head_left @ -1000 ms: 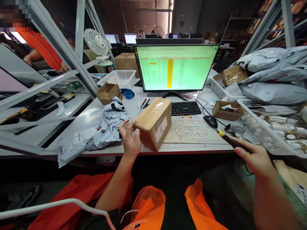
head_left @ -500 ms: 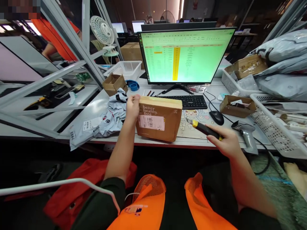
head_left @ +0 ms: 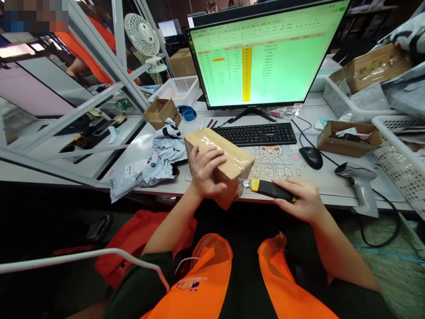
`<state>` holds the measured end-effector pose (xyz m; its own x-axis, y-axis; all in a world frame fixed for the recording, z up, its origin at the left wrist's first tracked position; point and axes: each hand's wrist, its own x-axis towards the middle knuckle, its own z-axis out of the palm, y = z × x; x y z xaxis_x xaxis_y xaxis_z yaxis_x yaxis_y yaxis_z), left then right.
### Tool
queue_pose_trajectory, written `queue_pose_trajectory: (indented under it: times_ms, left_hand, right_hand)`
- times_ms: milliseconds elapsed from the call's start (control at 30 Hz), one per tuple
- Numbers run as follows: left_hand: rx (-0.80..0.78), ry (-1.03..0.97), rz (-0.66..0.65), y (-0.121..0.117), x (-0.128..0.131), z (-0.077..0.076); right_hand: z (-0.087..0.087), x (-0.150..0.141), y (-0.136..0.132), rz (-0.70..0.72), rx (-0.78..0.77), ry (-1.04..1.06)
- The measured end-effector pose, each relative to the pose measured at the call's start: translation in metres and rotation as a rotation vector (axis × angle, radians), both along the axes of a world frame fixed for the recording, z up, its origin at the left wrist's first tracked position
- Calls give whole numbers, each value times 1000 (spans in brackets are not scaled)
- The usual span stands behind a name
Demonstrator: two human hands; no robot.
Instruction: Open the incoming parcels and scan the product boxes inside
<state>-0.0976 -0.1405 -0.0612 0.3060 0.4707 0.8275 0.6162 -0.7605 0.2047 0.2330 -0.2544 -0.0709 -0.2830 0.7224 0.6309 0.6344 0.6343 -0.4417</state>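
Observation:
A taped cardboard box [head_left: 229,155] is tilted at the desk's front edge, its long taped side facing up. My left hand [head_left: 207,170] grips it, fingers laid over the taped side and thumb lower on the near face. In my right hand [head_left: 300,199] is a black and yellow utility knife [head_left: 270,188], its fingers closed round the handle. The blade end meets the box's right end, near the lower corner, where clear tape shows. To the left of the box lies a torn grey mailer bag [head_left: 146,170] with a white label.
Behind the box stand a keyboard [head_left: 257,134] and a monitor [head_left: 265,57]. At the right are a mouse [head_left: 311,158], a barcode scanner [head_left: 360,186], a small open carton [head_left: 348,137] and white baskets [head_left: 398,164]. Another person's orange sleeve [head_left: 89,48] shows beyond the metal frame.
My left hand has shifted from the box's upper left corner onto its side, and the box has turned so its printed face is hidden. The knife has come left to the box's end.

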Motion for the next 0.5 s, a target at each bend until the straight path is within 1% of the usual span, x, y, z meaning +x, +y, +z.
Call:
queue_pose_trajectory:
  times_ms: [67,133,267,367,433,467,500]
  left_hand:
    - [30,3,-15,-25,10,-7]
    - [49,-33,-3,-36,16,-10]
    - [36,-32,44,-36,22,-8]
    - [83,-42,43,-36,25,-8]
    - [125,-66,30,-38,26,-10]
    - [142,-78,30,-40,25,-11]
    - [156,-87,38,-42,23,-12]
  right_hand:
    - [-1,1,4,-9,15,15]
    - [0,2,8,10,27,14]
    - [8,-2,12,76,87,-16]
    - [15,-4,15,73,107,-69]
    - [18,2,21,84,84,-120]
    - [17,9,26,87,70,-147]
    - [15,20,33,53,65,-168]
